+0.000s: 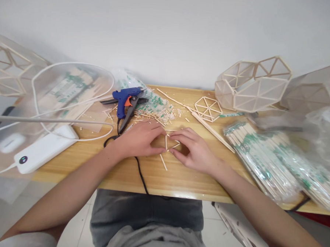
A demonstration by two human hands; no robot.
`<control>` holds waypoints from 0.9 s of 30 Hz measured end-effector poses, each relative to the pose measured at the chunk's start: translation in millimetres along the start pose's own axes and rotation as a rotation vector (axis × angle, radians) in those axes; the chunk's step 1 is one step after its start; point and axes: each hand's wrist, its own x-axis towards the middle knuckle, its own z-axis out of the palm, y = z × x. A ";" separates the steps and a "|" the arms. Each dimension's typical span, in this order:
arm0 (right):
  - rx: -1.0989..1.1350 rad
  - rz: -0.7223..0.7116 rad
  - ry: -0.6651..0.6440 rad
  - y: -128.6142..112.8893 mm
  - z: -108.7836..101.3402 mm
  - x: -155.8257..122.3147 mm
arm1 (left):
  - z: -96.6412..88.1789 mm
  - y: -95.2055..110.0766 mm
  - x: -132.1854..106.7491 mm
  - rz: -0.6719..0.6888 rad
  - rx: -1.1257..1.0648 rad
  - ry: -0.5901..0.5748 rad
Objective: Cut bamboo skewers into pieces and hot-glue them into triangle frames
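Both of my hands rest on the wooden table [151,174], facing each other. My left hand [140,139] pinches its fingertips on short wooden sticks [170,143] laid between the two hands. My right hand [193,147] presses its fingertips on the same small stick arrangement from the other side. One loose short stick [163,162] lies just in front of them. A blue glue gun [126,99] lies behind my left hand, its black cord [140,172] running under my wrist and off the table's front edge.
Stick offcuts [157,114] litter the table behind the hands. A flat hexagonal stick frame [208,108] and long sticks [213,131] lie at back right. Faceted stick-frame shells [252,85] stand right and left. Bagged stick bundles [273,162] fill the right; a white power bank [46,148] lies left.
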 end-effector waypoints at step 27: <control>-0.044 -0.031 -0.113 -1.8 -6.4 0.5 | -0.9 0.0 -1.0 0.012 0.002 -0.001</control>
